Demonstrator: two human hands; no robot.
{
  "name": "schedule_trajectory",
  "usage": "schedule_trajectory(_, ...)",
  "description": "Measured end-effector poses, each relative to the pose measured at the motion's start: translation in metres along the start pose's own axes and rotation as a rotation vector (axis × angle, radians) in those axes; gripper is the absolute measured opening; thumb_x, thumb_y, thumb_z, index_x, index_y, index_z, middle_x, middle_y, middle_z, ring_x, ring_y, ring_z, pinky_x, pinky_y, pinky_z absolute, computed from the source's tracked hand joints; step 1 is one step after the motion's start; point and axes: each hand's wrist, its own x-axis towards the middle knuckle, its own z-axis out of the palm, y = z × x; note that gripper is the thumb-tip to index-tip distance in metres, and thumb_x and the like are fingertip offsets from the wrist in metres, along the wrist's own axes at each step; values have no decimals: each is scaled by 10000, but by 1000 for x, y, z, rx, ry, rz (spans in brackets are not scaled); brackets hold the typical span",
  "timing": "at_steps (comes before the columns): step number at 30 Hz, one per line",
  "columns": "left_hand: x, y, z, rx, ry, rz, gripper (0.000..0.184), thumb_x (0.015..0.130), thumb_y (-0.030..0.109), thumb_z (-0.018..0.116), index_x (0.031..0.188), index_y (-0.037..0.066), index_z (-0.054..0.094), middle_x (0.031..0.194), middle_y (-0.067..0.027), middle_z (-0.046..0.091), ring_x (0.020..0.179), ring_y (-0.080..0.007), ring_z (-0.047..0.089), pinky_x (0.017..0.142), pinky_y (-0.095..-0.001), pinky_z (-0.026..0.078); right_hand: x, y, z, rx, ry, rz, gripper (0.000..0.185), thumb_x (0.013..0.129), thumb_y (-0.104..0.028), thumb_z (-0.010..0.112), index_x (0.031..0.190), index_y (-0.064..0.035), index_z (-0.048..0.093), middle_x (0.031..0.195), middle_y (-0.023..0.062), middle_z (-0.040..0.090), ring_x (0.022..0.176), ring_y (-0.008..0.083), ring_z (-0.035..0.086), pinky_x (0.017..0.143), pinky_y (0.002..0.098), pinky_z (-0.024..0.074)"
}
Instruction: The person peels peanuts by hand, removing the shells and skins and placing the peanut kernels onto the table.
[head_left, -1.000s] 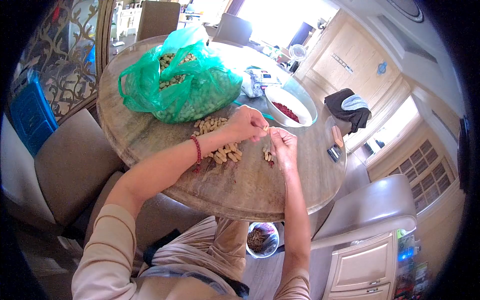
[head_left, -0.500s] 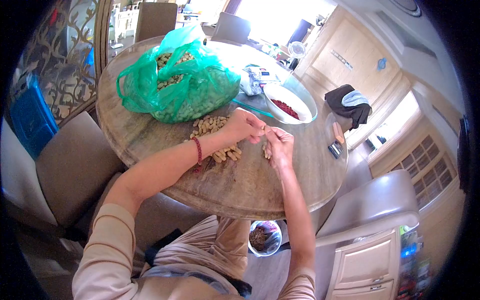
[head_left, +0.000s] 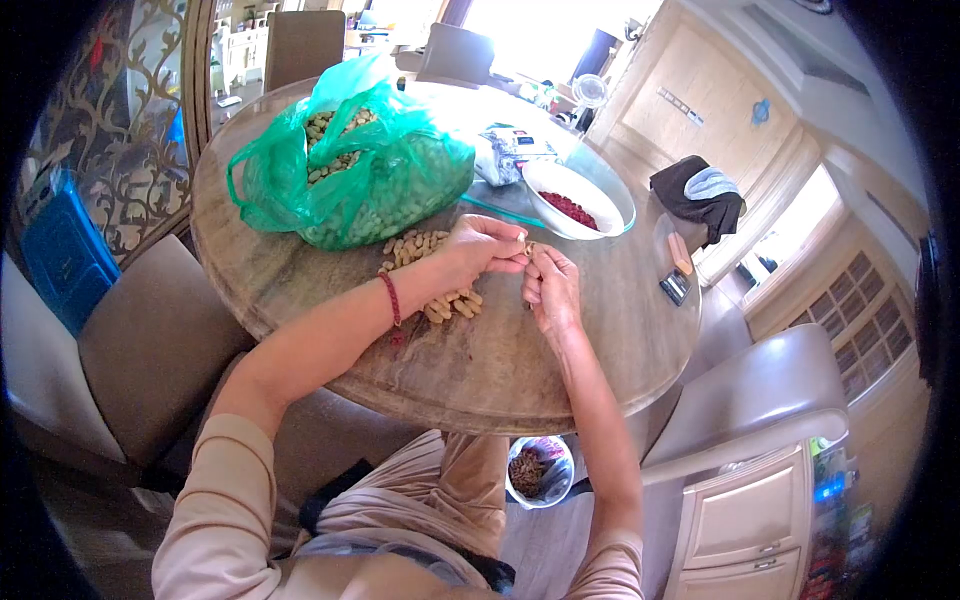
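Observation:
My left hand (head_left: pixel 482 252) is closed in a pinch on a small pale peanut (head_left: pixel 523 244) above the table. From the other side, the fingertips of my right hand (head_left: pixel 553 288) meet it, also pinching the peanut or a piece of its shell. Partly hidden under my left hand and wrist lies a pile of unshelled peanuts (head_left: pixel 462 304). Behind it stands a green plastic bag (head_left: pixel 400 205), its top gaping over many more peanuts. A white bowl (head_left: pixel 541 181) holding dark red peanut kernels (head_left: pixel 568 209) sits beyond my right hand.
The round wooden table (head_left: pixel 440 385) spans the middle. A plastic packet (head_left: pixel 515 150) stands behind the bowl. Below the table edge, a lined bin (head_left: pixel 560 490) contains brown shells. Chairs (head_left: pixel 150 350) stand at left and right (head_left: pixel 750 395). Dark cloth (head_left: pixel 690 200) lies at the table's right side.
The peanut between my fingertips shows more clearly now. My right-hand fingers have curled in more, and the shell pieces seen under them earlier are mostly out of sight. The view has shifted slightly.

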Motion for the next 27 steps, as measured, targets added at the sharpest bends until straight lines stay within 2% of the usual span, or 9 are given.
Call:
schedule_trajectory(10,4,0,-5,-23,-52,5,256,785,23,631,1015,-70,567,914,-150,631,792,-202,644,722,-310,559,-1,-6,1,-28,-7,-38,196,923,-160,467,930,6,571,615,-27,445,438,24,305,380,172,228)
schedule_trajectory(13,2,2,-3,77,-52,36,280,772,37,650,1016,-70,567,893,-146,633,758,-188,643,689,-297,560,-2,-9,0,-107,20,-68,179,900,-160,501,860,-11,592,572,-47,424,433,21,323,375,176,239)
schedule_trajectory(18,-3,8,1,343,-116,143,315,722,106,701,959,-76,600,764,-118,636,640,-144,623,558,-250,526,8,-2,-15,-496,78,-217,186,850,-164,559,754,-17,620,538,-13,502,472,43,443,394,211,323)
schedule_trajectory(19,-3,14,0,341,-112,135,315,722,106,701,959,-76,600,764,-118,636,640,-144,623,558,-250,526,10,-5,-21,-563,89,-189,189,829,-139,558,726,1,632,576,19,562,505,69,498,454,246,380)
schedule_trajectory(21,2,28,-5,810,3,270,258,693,122,698,891,-33,642,704,-119,643,626,-169,631,557,-284,510,16,-5,-36,-759,92,-280,184,814,-140,564,740,12,638,580,48,578,512,91,521,479,262,397)
schedule_trajectory(22,6,31,-11,813,3,264,258,693,122,698,891,-33,642,704,-119,643,626,-169,631,557,-284,510,18,-7,-41,-954,95,-381,185,799,-141,571,753,23,643,585,77,595,519,113,544,505,278,413)
schedule_trajectory(23,9,34,-17,1046,6,402,218,690,133,692,846,-13,654,716,-122,647,634,-187,634,572,-292,505,19,-11,-47,-1129,94,-283,181,774,-149,580,787,21,641,629,143,602,539,151,561,541,316,434)
schedule_trajectory(24,11,36,-23,1277,8,543,182,686,144,686,802,6,666,727,-124,650,641,-205,637,588,-299,501,20,-11,-52,-1124,94,-279,181,774,-149,580,787,21,641,629,143,602,539,151,561,541,316,434)
schedule_trajectory(27,16,33,-35,1366,-38,540,157,660,153,675,757,30,670,726,-127,639,673,-244,627,627,-337,493,23,-6,-59,-1158,54,-188,188,768,-162,590,805,16,634,648,184,586,540,191,564,559,330,435)
